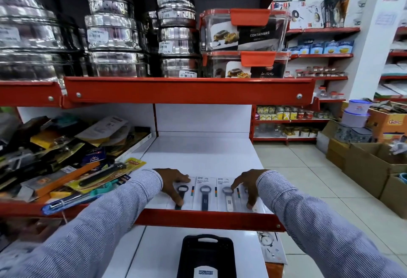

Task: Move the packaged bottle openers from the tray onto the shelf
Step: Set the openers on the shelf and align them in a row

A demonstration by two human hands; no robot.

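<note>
Retail aisle with red-edged metal shelving (189, 92) and white back panels (202, 119). Floor (308, 178) is pale tile. Cardboard boxes (370, 167) stand at right.

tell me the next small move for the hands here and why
Probably lift both hands off and reach down to the dark tray for more. The left hand and right hand lie flat on packaged bottle openers already in a row at the shelf front edge, nothing gripped.

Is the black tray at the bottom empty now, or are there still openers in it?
Mostly cannot tell. The black tray shows one white labelled item at its near end, cut off by the picture's edge; the rest looks bare.
</note>
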